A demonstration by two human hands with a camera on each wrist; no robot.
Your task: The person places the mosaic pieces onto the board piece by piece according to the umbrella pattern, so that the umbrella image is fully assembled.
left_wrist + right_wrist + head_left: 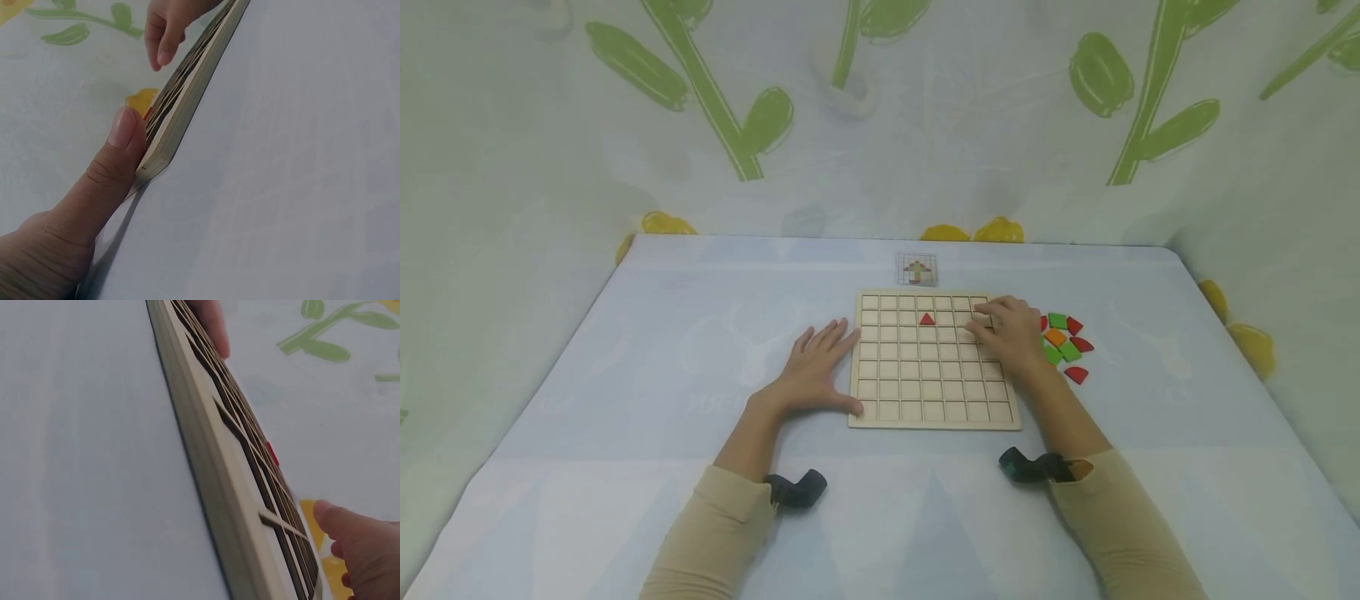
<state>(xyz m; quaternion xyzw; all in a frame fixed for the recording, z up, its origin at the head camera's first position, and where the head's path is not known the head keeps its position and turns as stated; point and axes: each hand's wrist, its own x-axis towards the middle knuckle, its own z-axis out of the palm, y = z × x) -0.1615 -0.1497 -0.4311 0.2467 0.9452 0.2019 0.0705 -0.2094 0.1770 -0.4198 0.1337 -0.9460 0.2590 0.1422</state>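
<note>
A pale wooden grid board (931, 389) lies on the table with a red triangle (927, 319) in one of its upper cells. My left hand (812, 371) spreads its fingers along the board's left edge, the thumb touching the near left corner. In the left wrist view that thumb (103, 178) lies against the corner. Over the board's upper right part hovers my right hand (1011, 333), its fingers loosely bent and nothing seen between them. In the right wrist view its thumb (340, 519) is extended; most of its fingers are hidden.
Several coloured pieces, such as a green square (1057, 321), an orange square (1056, 337) and a red quarter-round piece (1077, 375), lie right of the board, partly hidden by the right hand. Behind the board lies a small pattern card (917, 269). A patterned cloth (880, 125) stands behind the table.
</note>
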